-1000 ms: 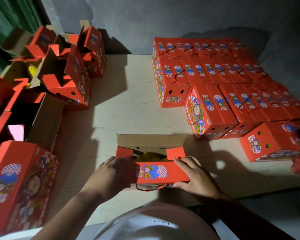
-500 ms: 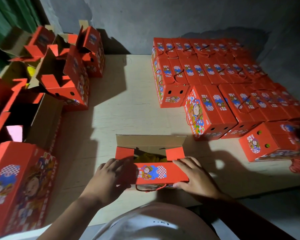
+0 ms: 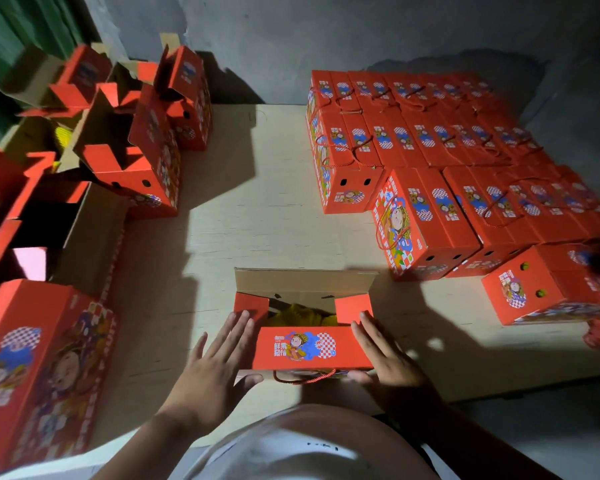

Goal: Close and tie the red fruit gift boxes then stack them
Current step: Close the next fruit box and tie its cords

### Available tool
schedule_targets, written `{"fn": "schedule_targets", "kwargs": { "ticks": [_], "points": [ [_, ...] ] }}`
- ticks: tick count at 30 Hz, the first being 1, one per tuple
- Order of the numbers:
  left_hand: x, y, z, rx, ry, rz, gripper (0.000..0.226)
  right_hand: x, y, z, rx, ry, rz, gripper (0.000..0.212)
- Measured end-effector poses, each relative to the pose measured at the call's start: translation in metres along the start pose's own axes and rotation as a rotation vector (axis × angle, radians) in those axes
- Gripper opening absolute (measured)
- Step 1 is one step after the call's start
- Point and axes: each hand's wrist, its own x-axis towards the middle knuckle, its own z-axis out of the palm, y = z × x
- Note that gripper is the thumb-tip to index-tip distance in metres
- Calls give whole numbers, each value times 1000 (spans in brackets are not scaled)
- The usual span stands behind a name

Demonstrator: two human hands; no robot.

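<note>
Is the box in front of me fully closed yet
No, the box is open on top: its far flap stands up and yellow fruit shows between the side flaps.

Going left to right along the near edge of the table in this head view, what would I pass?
Closed box lying at the left → left hand → open box being closed → right hand → closed box at the right.

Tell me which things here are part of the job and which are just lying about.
Job: open box, left hand, right hand, closed boxes, unclosed boxes.
Lying about: table, wall, green curtain.
</note>
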Motion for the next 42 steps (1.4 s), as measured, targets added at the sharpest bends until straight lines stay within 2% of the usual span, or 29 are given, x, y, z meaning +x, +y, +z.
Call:
{"fn": "schedule_targets", "kwargs": {
  "ticks": [4,7,11,13,15,16,18,20,22,23,25,28,32,37,40,42],
  "points": [
    [-1,5,4,-18,-1,-51,83,-4,-2,5,-5,60,-15,82],
    [0,4,3,-97,14,-56,74,-3,-5,5,49,63,0,74],
    [12,-4,-6,-268,197,-57,49,8,-5,-3,173,170,10,52],
    [22,-6,-11,-331,297,-135,34,15,-3,-9,218,261,30,41],
    [32,-9,-15,-425,347,-220,23,24,-2,-13,268,306,99,41],
    [36,-12,-16,-499,356,-254,26,29,-2,-15,307,311,152,50],
    [45,-16,-17,-655,361,-321,34,41,-4,-21,412,280,282,83],
    [56,-23,-21,-764,312,-412,68,56,-5,-29,508,198,389,117],
    [66,-28,-27,-862,193,-429,109,70,-6,-37,512,128,388,133],
    [69,-31,-30,-875,144,-403,121,74,-5,-40,506,116,365,133],
    [71,-32,-34,-823,104,-322,121,79,-5,-43,526,133,338,118],
    [67,-28,-34,-710,171,-237,93,73,-1,-40,563,167,332,90],
    [52,-27,-24,-612,217,-172,69,55,1,-35,576,141,255,81],
    [38,-24,-13,-552,148,-159,99,40,3,-27,400,102,102,92],
    [41,-20,-16,-503,114,-130,106,47,-1,-32,308,101,101,77],
    [50,-17,-22,-421,105,-90,102,55,-3,-37,258,96,99,69]
  ]
}}
